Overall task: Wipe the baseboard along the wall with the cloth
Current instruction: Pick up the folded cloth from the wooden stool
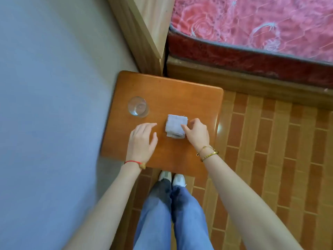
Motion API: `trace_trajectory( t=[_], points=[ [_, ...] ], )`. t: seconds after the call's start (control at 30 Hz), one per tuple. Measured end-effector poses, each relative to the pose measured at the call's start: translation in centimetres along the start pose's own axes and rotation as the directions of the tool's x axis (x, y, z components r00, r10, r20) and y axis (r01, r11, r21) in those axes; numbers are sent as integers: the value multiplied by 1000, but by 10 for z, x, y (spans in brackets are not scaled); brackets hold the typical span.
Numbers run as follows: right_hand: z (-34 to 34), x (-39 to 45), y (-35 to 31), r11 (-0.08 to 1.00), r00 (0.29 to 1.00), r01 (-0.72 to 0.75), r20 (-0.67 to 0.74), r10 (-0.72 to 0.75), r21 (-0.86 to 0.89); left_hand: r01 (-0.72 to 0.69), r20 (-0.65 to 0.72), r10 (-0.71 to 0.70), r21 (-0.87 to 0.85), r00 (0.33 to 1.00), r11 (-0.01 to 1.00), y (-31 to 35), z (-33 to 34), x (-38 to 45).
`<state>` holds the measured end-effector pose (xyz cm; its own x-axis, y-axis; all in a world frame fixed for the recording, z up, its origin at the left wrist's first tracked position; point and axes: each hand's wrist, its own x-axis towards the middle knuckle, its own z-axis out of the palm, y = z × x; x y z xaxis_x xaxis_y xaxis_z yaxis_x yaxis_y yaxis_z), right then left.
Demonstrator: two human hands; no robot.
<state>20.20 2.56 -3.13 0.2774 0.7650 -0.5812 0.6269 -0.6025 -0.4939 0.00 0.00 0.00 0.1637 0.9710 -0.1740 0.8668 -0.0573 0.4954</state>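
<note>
My right hand (196, 133) pinches the folded pale-grey cloth (175, 126) mid orange-brown wooden tabletop (180, 92), left hand (143, 141) flat, fingers relaxed, beside it.

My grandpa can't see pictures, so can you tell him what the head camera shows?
A person's right hand touches a folded grey cloth on a small wooden table, while the left hand rests flat beside it. A clear glass stands near the table's left edge, by the wall, with a red mattress behind.

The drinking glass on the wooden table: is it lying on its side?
No, the glass stands upright on the table, its round open rim facing the camera.
</note>
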Motion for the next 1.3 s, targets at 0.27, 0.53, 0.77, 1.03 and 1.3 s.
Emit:
trace_trajectory(
  t=[0.27, 0.53, 0.77, 1.03, 1.3],
  points=[
    [29, 20, -5, 980, 990, -139, 7, 139, 139, 24, 26, -24, -16, 999, 1000, -14, 19, 2],
    [-34, -34, -18, 762, 974, -216, 188, 126, 611, -25, 25, 26, -19, 999, 999, 11, -41, -13],
    [-136, -158, -52, 530, 989, -119, 148, -13, 840, -187, -9, 187, -14, 982, 982, 74, -136, -51],
    [-209, -296, -63, 320, 996, 21, 8, -89, 947, -361, -49, 360, -11, 932, 933, 139, -223, -101],
    [-211, -377, -33, 180, 996, 66, -76, 45, 981, -486, -15, 486, -28, 874, 873, 175, -246, -137]
  ],
)
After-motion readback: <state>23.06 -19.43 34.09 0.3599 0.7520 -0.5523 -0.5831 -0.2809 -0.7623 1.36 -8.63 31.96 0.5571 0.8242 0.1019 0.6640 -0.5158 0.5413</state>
